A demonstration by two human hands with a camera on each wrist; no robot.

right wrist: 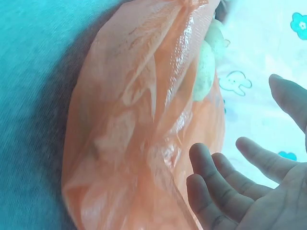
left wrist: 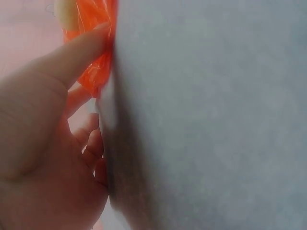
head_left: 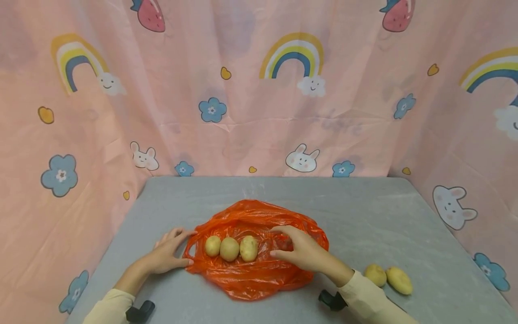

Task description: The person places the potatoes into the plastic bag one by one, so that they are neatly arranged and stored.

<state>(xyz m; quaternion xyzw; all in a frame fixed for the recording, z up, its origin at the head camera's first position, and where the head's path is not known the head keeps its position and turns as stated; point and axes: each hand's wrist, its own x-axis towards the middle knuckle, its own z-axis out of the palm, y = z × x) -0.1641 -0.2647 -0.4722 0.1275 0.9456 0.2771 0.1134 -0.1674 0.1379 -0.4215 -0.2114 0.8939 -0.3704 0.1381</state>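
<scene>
An orange plastic bag (head_left: 259,283) lies spread on the grey table, its mouth facing up. Three potatoes sit in a row in it: a small round one (head_left: 212,246), a middle one (head_left: 229,249) and a longer one (head_left: 248,248). At the bag's left handle, my left hand (head_left: 163,256) touches the plastic with thumb and index fingertips spread apart; the left wrist view shows the thumb (left wrist: 91,48) against the orange film. My right hand (head_left: 301,247) hovers over the right part of the bag, fingers parted and holding nothing, as the right wrist view also shows.
Two more potatoes, one round (head_left: 375,275) and one oblong (head_left: 399,280), lie on the table (head_left: 364,211) to the right, beside my right sleeve (head_left: 368,297). A pink printed curtain (head_left: 251,135) hangs behind the table and along both sides.
</scene>
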